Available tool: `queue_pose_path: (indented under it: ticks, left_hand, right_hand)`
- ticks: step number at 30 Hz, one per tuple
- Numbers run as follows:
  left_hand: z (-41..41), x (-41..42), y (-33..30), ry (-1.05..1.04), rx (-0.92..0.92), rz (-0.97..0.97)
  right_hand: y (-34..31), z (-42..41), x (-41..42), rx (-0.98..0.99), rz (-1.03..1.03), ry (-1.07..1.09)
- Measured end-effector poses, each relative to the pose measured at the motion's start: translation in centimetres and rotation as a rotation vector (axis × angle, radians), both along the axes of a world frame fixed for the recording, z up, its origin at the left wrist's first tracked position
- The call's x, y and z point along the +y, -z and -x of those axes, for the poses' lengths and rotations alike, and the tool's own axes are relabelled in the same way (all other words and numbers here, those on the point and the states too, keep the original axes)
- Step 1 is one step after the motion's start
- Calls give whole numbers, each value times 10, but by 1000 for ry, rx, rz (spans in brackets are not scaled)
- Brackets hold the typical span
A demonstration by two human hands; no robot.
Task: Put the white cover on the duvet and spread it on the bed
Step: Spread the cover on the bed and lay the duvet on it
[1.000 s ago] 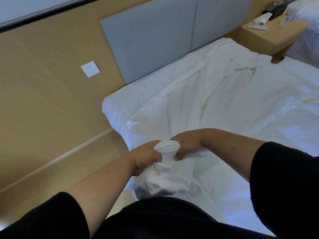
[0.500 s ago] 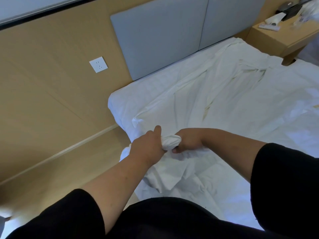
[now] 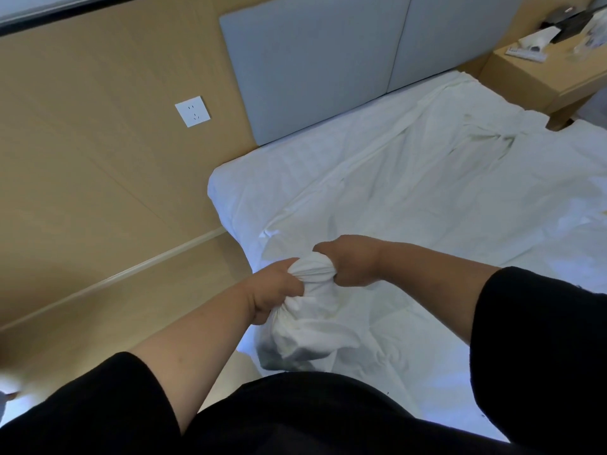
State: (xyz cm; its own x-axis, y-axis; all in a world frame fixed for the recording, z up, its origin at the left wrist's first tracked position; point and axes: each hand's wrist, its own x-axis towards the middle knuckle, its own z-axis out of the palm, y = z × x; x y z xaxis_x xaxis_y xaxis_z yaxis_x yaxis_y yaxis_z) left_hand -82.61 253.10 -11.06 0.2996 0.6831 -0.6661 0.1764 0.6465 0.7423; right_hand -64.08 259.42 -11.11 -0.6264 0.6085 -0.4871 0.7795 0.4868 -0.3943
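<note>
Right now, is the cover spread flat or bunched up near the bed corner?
Bunched. Both hands, left and right, hold a gathered wad of cover.

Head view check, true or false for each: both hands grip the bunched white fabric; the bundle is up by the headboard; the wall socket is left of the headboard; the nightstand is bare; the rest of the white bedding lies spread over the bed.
1. Both hands grip the bunched fabric. True: the left hand and right hand hold the bunched fabric between them.
2. The bundle is by the headboard. False: it is at the near side edge of the bed, far from the headboard.
3. The wall socket is left of the headboard. True.
4. The nightstand is bare. False: several small items lie on it.
5. The bedding lies spread over the bed. True, though wrinkled.
</note>
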Motion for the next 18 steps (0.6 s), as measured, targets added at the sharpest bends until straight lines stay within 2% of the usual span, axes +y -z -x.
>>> queue_pose_path:
  ticks: [3, 5, 6, 7, 9, 10, 12, 13, 16, 18]
  left_hand:
    - [-2, -4, 2, -11, -124, 65]
    - [-3, -2, 0, 66, -111, 106]
    - [-5, -1, -2, 180, -19, 87]
    - [-8, 3, -1, 357, 150, 14]
    - [-23, 7, 6, 695, 579, -207]
    - [-31, 7, 9, 768, 749, -320]
    - [-41, 9, 12, 770, 893, -478]
    - [-41, 11, 12, 756, 926, -529]
    - [-35, 18, 6, 654, 976, -644]
    - [-28, 23, -2, 531, 821, -635]
  right_hand:
    - [-6, -6, 3, 14, 208, 38]
    - [-9, -10, 5, -19, 328, 51]
    - [-11, -12, 5, -52, 398, 55]
    - [-11, -14, 5, -99, 472, 53]
    - [-11, -12, 5, -261, 595, 42]
    - [-11, -9, 5, -357, 606, 27]
    - [-10, -4, 4, -502, 524, -62]
    - [-9, -4, 5, -498, 447, -85]
    - [-9, -13, 9, -258, 316, 25]
    - [-9, -21, 10, -87, 367, 113]
